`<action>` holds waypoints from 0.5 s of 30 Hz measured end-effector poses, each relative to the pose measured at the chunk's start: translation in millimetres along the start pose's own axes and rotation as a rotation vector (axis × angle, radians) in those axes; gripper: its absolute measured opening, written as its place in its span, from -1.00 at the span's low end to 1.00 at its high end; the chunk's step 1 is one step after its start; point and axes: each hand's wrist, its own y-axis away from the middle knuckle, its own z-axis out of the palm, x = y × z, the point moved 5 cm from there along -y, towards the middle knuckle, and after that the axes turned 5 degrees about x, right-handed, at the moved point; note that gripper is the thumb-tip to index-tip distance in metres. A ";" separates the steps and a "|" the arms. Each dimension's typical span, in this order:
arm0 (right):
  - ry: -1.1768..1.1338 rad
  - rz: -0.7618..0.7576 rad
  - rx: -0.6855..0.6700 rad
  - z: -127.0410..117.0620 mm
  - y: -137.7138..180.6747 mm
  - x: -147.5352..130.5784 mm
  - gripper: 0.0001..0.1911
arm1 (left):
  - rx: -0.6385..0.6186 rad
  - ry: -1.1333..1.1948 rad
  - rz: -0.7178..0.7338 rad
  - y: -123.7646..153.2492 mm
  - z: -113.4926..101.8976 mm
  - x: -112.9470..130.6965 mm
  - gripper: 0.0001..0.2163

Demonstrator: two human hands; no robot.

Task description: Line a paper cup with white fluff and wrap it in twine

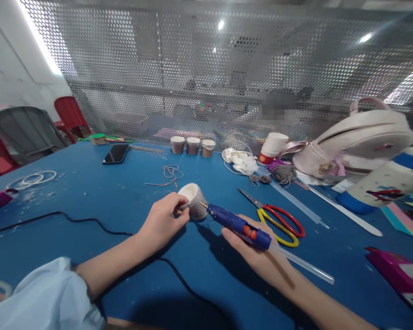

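Observation:
My left hand (165, 220) is closed on a small paper cup (193, 200) that lies tilted on the blue table (99, 201), its mouth turned up and away. My right hand (258, 252) grips a blue hot glue gun (239, 224) with an orange trigger. A clear glue stick (303, 265) juts out of the gun's back. The gun's metal nozzle touches the cup's side, where grey twine is wrapped. A black cord (89, 222) runs across the table under my left arm.
Scissors (278, 219) with red and yellow handles lie right of the gun. Three wrapped cups (192, 145), a phone (116, 153), a stack of paper cups (272, 146), twine (170, 174) and a pale bag (358, 142) sit farther back. A perforated metal screen stands behind.

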 end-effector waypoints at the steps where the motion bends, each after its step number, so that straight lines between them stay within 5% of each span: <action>1: -0.001 -0.002 0.000 0.2 0.3 0.2 -0.65 | 0.000 0.004 0.002 0.4 0.7 -0.5 -0.93; 8: -0.037 0.017 0.013 1.3 -0.1 3.6 -0.66 | -0.026 0.075 -0.023 1.9 6.0 -4.0 -0.78; 15: -0.095 0.064 0.030 -2.8 -1.9 4.8 -0.63 | -0.012 0.350 -0.238 -3.4 -8.1 -8.1 -0.77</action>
